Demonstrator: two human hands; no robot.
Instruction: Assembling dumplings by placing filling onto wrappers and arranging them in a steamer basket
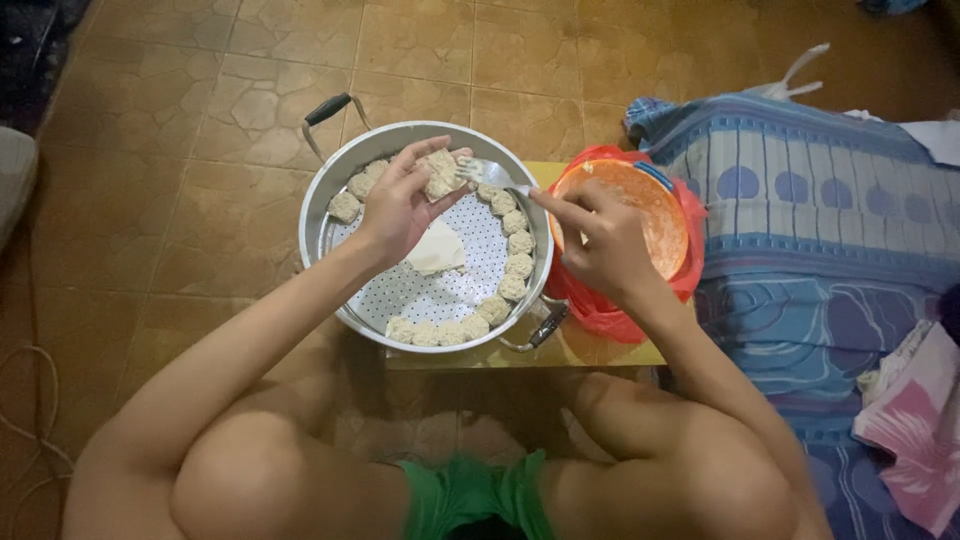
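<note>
My left hand (400,200) holds a pale dumpling (441,174) over a round metal steamer pan (322,215). My right hand (600,240) grips a metal fork (490,176) whose tines touch the dumpling. Several finished dumplings (515,243) line the pan's rim on a perforated tray. A flat white wrapper (437,250) lies in the pan's middle. An orange bowl (650,215) with smeared filling stands right of the pan, under my right hand.
Pan and bowl rest on a low yellow table (610,352) above my bent knees. A red plastic bag (600,310) surrounds the bowl. A blue patterned mattress (820,230) lies at the right, a pink cloth (915,420) on it. Brown tiled floor (150,150) lies around.
</note>
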